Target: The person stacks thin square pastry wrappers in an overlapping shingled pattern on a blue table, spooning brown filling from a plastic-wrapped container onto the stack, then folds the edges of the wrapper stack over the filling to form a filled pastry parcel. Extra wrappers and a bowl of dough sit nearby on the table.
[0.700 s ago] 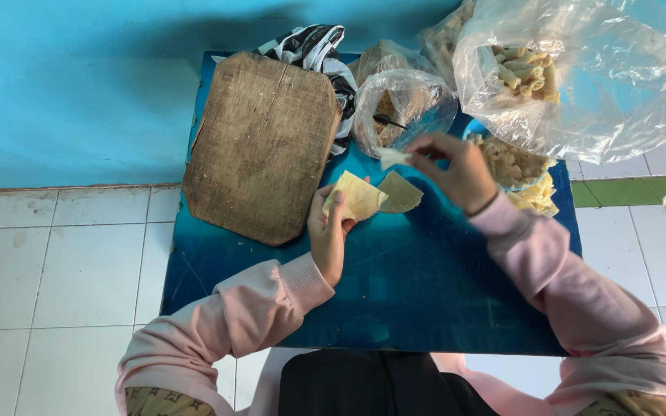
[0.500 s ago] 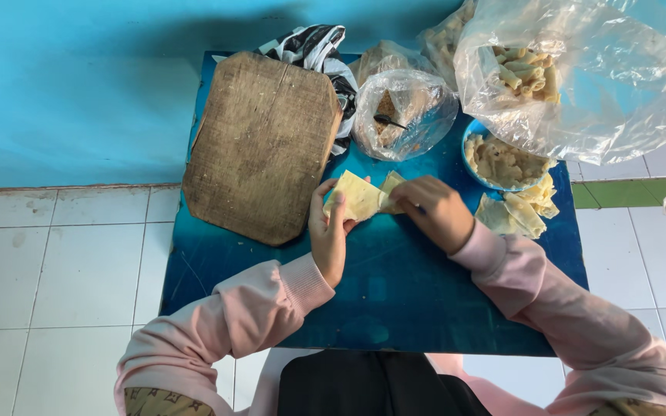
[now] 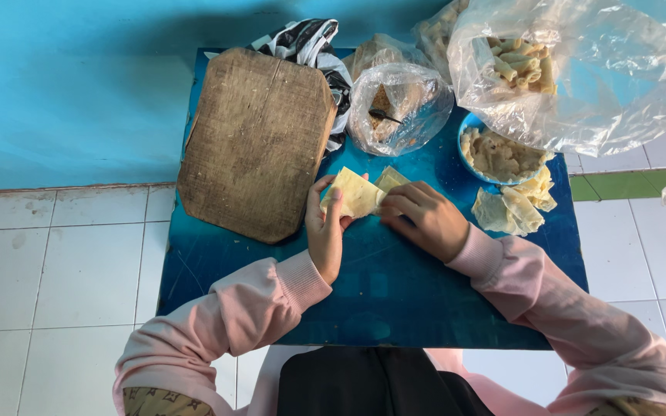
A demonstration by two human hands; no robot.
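At frame centre the right hand [image 3: 425, 219], back from the blue bowl [image 3: 468, 123] at upper right, pinches the pale wrapper [image 3: 354, 194] on the blue table [image 3: 395, 293]; the left hand [image 3: 325, 227] grips its edge; filling seemingly inside, folding under way.

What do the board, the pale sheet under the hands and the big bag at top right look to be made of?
Board: apparently wood, unfinished and worn, with visible grain, scratches and a crack line.
Pale sheet, held by the left hand and right hand: thin, matte, foldable, probably dough wrapper.
Big bag: clear, crinkled, glossy plastic film; rolled pieces show through.
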